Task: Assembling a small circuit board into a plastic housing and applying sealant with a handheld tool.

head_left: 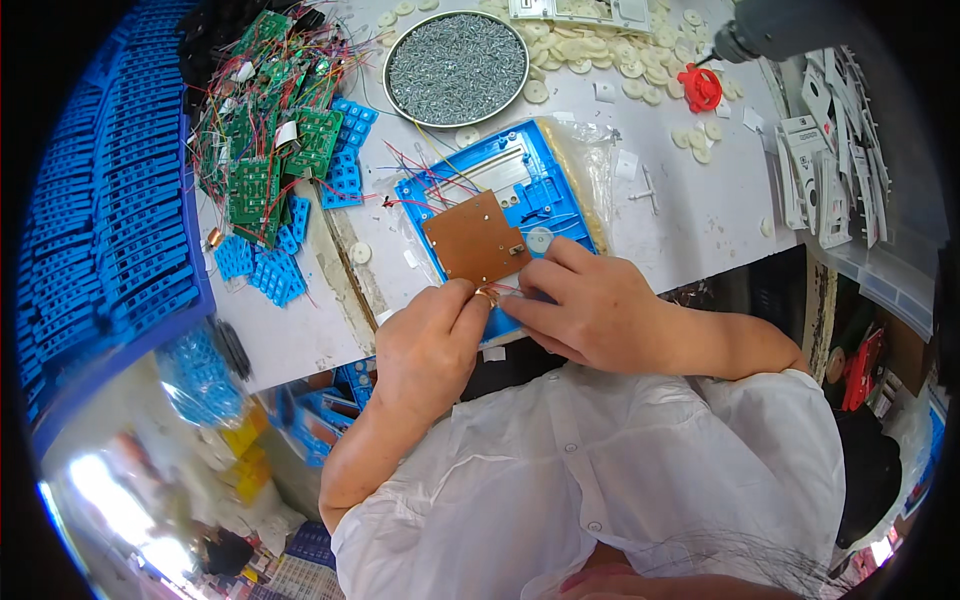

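A blue plastic housing [520,175] lies on the white table in front of me, with a brown circuit board [475,240] resting in it and thin red and blue wires [425,175] running out at its upper left. My left hand [430,345] pinches a small copper-coloured part [487,296] at the housing's near edge. My right hand [585,305] rests on the housing beside it, fingertips touching the same spot and the board's corner.
A round metal dish of screws [457,68] stands behind the housing. Green circuit boards with wires [265,150] and blue keypads [265,265] pile at the left. White discs [600,55], a red part [701,88], a hanging power screwdriver [775,30] and white panels [830,170] are at the right.
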Available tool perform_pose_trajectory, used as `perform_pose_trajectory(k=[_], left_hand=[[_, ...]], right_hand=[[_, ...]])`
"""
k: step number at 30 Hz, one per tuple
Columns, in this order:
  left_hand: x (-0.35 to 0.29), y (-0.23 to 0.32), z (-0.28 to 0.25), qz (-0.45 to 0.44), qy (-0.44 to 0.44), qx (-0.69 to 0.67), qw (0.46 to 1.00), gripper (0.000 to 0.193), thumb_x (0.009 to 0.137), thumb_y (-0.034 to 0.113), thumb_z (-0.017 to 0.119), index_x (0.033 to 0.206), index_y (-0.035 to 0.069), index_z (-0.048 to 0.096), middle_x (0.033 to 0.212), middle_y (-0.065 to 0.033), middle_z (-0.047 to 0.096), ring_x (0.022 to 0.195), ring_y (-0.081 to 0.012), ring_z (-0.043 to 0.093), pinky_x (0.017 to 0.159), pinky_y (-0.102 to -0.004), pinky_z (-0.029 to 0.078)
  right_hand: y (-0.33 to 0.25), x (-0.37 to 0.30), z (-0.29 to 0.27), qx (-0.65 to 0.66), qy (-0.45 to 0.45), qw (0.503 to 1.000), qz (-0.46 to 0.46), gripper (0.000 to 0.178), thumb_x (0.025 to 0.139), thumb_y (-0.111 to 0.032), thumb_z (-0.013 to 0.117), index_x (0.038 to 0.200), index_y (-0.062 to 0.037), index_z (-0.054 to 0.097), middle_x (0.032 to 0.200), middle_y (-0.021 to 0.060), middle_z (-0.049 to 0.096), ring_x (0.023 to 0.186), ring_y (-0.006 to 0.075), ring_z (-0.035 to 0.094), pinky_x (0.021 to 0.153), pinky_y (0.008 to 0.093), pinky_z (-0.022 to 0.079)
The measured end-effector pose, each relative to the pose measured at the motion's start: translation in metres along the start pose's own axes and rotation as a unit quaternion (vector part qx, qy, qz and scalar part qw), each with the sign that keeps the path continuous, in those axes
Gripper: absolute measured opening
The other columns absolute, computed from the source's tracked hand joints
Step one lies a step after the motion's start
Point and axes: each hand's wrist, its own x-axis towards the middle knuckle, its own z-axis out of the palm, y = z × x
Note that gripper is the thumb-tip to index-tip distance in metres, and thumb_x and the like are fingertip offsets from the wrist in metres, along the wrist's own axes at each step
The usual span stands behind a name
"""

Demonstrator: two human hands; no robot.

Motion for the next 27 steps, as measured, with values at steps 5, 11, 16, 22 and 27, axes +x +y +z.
perform_pose_trajectory(k=[5,11,16,22,27], left_hand=[[0.0005,-0.0042,0.001,0.01,-0.002,-0.008,1.0,0.023,0.079,0.006,0.07,0.102,0.007,0.072,0.101,-0.0034,0.067,0.08,-0.0213,0.068,0.061,-0.0342,0.054],[0.0,-0.0062,0.0016,0.024,0.0,-0.011,1.0,0.025,0.078,0.006,0.07,0.103,0.007,0.072,0.102,-0.0034,0.068,0.08,-0.0214,0.068,0.06,-0.0337,0.054],[0.0014,-0.0068,-0.0008,0.018,-0.008,-0.016,1.0,0.024,0.078,0.006,0.07,0.102,0.008,0.072,0.101,-0.003,0.067,0.08,-0.0214,0.068,0.06,-0.0335,0.054],[0.0027,-0.0065,-0.0023,0.012,-0.015,-0.017,1.0,0.024,0.078,0.006,0.069,0.102,0.007,0.072,0.099,-0.0031,0.066,0.081,-0.0218,0.067,0.061,-0.0343,0.055],[0.004,-0.0054,-0.0049,-0.009,-0.032,-0.014,0.999,0.025,0.079,0.005,0.069,0.103,0.009,0.072,0.1,-0.0032,0.067,0.082,-0.0221,0.068,0.061,-0.0347,0.055]], right_hand=[[0.0005,0.0003,-0.0006,0.012,-0.006,1.0,0.008,0.037,0.08,-0.015,0.08,0.116,-0.0131,0.073,0.098,0.0014,0.059,0.091,0.0222,0.057,0.065,0.0302,0.053],[0.0024,0.0,0.0013,0.013,0.0,1.0,-0.002,0.04,0.08,-0.015,0.081,0.118,-0.0095,0.072,0.096,0.0022,0.06,0.089,0.0228,0.057,0.066,0.0303,0.053],[0.003,0.0019,0.0037,0.012,-0.003,1.0,0.0,0.041,0.08,-0.015,0.08,0.119,-0.0071,0.072,0.095,0.0036,0.059,0.091,0.0241,0.057,0.066,0.0307,0.054],[0.0026,0.0037,-0.0005,0.013,-0.039,0.999,-0.008,0.038,0.083,-0.021,0.077,0.116,-0.0039,0.071,0.1,0.0054,0.062,0.103,0.0285,0.056,0.071,0.0312,0.056],[-0.0028,0.0063,-0.0009,-0.024,-0.049,0.999,0.005,0.04,0.082,-0.023,0.078,0.115,-0.0028,0.072,0.101,0.0061,0.062,0.103,0.0279,0.057,0.074,0.0319,0.055]])
